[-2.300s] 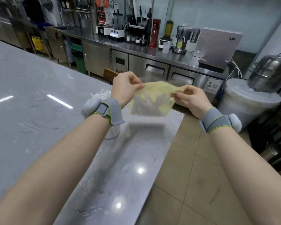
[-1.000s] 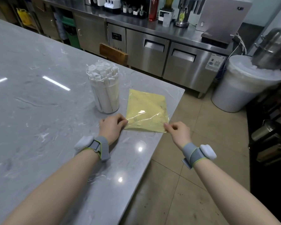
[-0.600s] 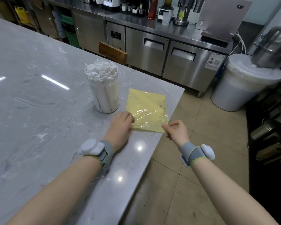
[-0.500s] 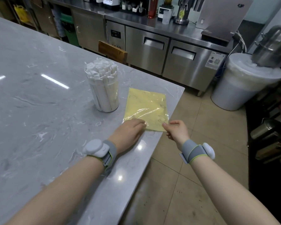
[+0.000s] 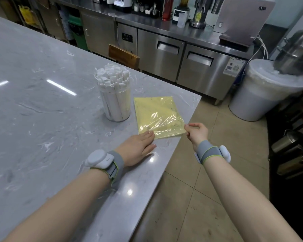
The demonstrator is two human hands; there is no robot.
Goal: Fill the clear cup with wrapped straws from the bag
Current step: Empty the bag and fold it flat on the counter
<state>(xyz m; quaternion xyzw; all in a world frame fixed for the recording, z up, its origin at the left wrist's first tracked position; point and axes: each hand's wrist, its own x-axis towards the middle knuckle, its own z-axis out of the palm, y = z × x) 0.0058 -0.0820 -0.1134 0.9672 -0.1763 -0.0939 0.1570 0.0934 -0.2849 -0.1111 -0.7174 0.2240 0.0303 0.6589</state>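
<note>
A clear cup (image 5: 115, 103) stands upright on the grey marble counter (image 5: 42, 119), packed with white wrapped straws (image 5: 112, 76) that stick out of its top. Just right of it a flat yellow plastic bag (image 5: 157, 114) lies on the counter near the right edge; no straws show inside it. My left hand (image 5: 138, 147) rests palm down on the counter, fingers flat, its tips touching the bag's near left corner. My right hand (image 5: 197, 131) hovers off the counter edge and pinches the bag's near right corner between thumb and fingers.
The counter's right edge (image 5: 180, 137) drops to a tiled floor. A wooden chair back (image 5: 123, 55) shows behind the far edge. Steel cabinets (image 5: 173, 56) with appliances line the back. A white bucket (image 5: 262, 91) and a steel pot (image 5: 297, 53) stand at the right.
The bag, held up in both hands earlier, now lies flat beside the cup. My left hand slid right along its near edge, then drew back to the near left corner.
</note>
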